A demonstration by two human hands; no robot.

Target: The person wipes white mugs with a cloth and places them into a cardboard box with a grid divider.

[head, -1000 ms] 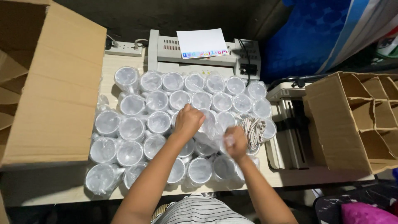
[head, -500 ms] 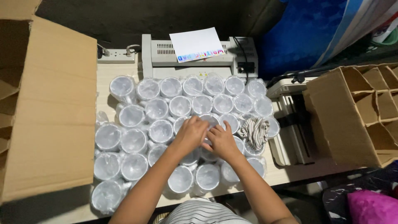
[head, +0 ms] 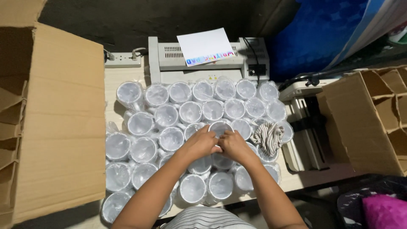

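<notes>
Head view: your left hand (head: 201, 143) and right hand (head: 232, 145) pinch one wrapped white mug (head: 220, 128) with their fingers; striped cloth (head: 268, 138) at three o'clock, white paper (head: 205, 46) on the laminator (head: 169, 59) at twelve.

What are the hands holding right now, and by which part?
Both the left hand and right hand grip one plastic-wrapped white mug in the middle of the table, fingers on its near rim and wrapping. Exact finger contact is hidden.

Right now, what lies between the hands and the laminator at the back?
In the head view, rows of plastic-wrapped white cups fill the stretch between the left hand, right hand and laminator.
</notes>
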